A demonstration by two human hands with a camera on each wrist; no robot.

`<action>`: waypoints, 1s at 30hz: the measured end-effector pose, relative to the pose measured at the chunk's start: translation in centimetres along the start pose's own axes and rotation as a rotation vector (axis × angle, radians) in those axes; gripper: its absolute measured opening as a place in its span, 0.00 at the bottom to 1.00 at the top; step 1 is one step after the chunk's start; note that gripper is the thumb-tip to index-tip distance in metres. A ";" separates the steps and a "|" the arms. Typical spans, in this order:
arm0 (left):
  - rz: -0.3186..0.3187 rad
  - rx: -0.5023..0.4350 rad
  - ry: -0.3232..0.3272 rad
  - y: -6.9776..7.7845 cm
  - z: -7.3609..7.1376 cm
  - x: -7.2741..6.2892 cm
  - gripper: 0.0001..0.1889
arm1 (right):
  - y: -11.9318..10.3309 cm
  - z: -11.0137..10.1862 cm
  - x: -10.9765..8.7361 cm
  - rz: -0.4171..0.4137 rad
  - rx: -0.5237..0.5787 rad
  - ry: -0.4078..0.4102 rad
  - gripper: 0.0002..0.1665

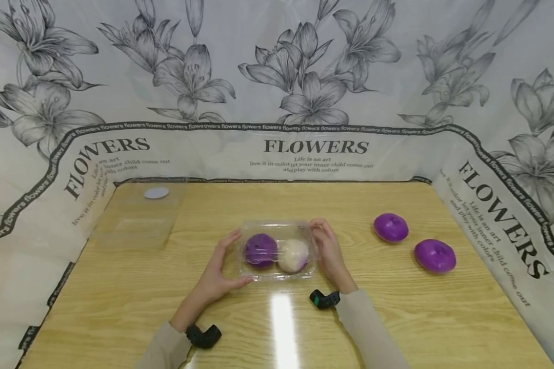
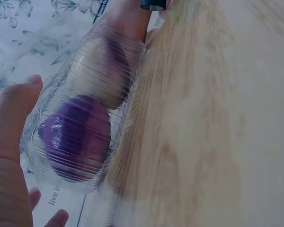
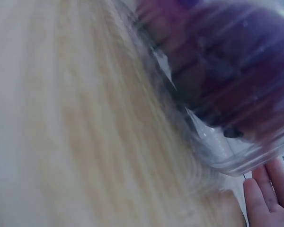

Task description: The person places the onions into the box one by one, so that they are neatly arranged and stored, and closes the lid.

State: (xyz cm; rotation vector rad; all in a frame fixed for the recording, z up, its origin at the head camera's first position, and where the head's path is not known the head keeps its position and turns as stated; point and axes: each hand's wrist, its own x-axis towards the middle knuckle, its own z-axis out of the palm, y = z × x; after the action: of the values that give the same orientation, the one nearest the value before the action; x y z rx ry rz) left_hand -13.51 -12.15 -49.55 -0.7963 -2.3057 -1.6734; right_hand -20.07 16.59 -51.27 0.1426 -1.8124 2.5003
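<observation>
A clear plastic clamshell box (image 1: 277,277) stands at mid-table, its lid apparently down. Inside are two round vegetables: a purple one (image 1: 260,250) and a whitish one with purple patches (image 1: 293,255); their kind is unclear. Around the box's left end spreads my left hand (image 1: 217,269). Its thumb is at the front edge, its fingers near the back left corner. My right hand (image 1: 330,253) stands at the right end, fingertips by the back right corner. In the right wrist view the fingers (image 3: 274,189) lie fairly straight beyond the blurred box; the thumb is hidden.
Two purple, dimpled round vegetables, one farther back (image 1: 391,227) and one nearer (image 1: 435,255), lie on the right side of the table (image 1: 231,328). Another clear plastic container (image 1: 138,228) with a white oval label stands back left. Flower-printed cloth (image 1: 304,102) encloses the back and sides.
</observation>
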 end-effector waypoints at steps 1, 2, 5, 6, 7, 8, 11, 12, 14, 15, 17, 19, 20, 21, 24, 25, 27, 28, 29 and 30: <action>-0.007 0.003 0.003 0.0 0.0 0.0 0.52 | 0.0 0.0 -0.1 -0.018 -0.004 -0.003 0.13; -0.017 0.005 0.006 0.0 0.0 -0.1 0.51 | 0.0 -0.1 -0.3 -0.038 -0.001 -0.010 0.14; -0.050 0.014 0.009 0.0 -0.1 -0.1 0.50 | 0.0 -0.5 -0.9 -0.094 0.005 -0.057 0.18; -0.061 0.013 0.009 0.0 -0.1 -0.1 0.49 | 0.0 -0.6 -1.2 -0.105 0.006 -0.079 0.20; -0.068 0.012 0.008 0.1 -0.1 -0.1 0.49 | 0.0 -0.8 -1.5 -0.110 0.009 -0.105 0.22; -0.073 0.010 0.007 0.1 -0.1 -0.1 0.48 | 0.0 -1.0 -1.8 -0.116 0.007 -0.132 0.24; -0.075 0.002 0.001 0.0 -0.1 -0.1 0.47 | 0.1 -1.7 -2.8 -0.127 0.020 -0.232 0.31; -0.072 0.002 0.001 -0.1 -0.1 -0.1 0.47 | 0.1 -1.9 -3.1 -0.134 0.029 -0.273 0.33; -0.066 0.000 0.001 -0.6 0.0 -0.2 0.48 | 0.2 -2.3 -3.7 -0.146 0.066 -0.350 0.36; -0.061 0.000 0.004 -1.0 0.1 -0.3 0.47 | 0.2 -2.4 -3.9 -0.153 0.086 -0.390 0.37; -0.048 0.003 0.005 -2.1 0.2 -0.5 0.45 | 0.3 -2.7 -4.4 -0.161 0.119 -0.450 0.39; -0.022 0.005 0.007 -3.2 0.3 -0.6 0.41 | 0.3 -2.9 -4.9 -0.153 0.132 -0.473 0.41; -0.008 0.002 0.009 -3.7 0.3 -0.6 0.39 | 0.2 -3.0 -5.1 -0.145 0.123 -0.475 0.42; 0.004 -0.006 0.010 -4.0 0.2 -0.7 0.37 | 0.1 -3.0 -5.3 -0.140 0.102 -0.472 0.42; 0.024 -0.019 0.006 -3.1 0.1 -0.6 0.34 | -0.2 -2.8 -5.7 -0.125 0.058 -0.448 0.41; 0.028 -0.023 0.005 -2.5 0.0 -0.6 0.34 | -0.3 -2.8 -5.8 -0.122 0.045 -0.442 0.41; 0.028 -0.027 0.001 -1.3 -0.1 -0.5 0.34 | -0.5 -2.6 -5.8 -0.125 0.034 -0.433 0.40; 0.032 -0.023 0.000 -0.6 -0.1 -0.4 0.35 | -0.5 -2.6 -5.9 -0.122 0.035 -0.429 0.39; 0.041 -0.025 0.004 0.1 -0.1 -0.3 0.35 | -0.6 -2.5 -5.9 -0.116 0.035 -0.423 0.37; 0.047 -0.034 0.003 0.0 -0.1 -0.2 0.35 | -0.7 -2.5 -5.9 -0.105 0.040 -0.416 0.35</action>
State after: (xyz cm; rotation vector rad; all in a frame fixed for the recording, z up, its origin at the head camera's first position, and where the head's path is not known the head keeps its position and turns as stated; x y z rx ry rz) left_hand -13.31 -12.34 -49.59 -0.8471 -2.2448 -1.6966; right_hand -14.27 19.26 -52.02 0.7913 -1.8221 2.5754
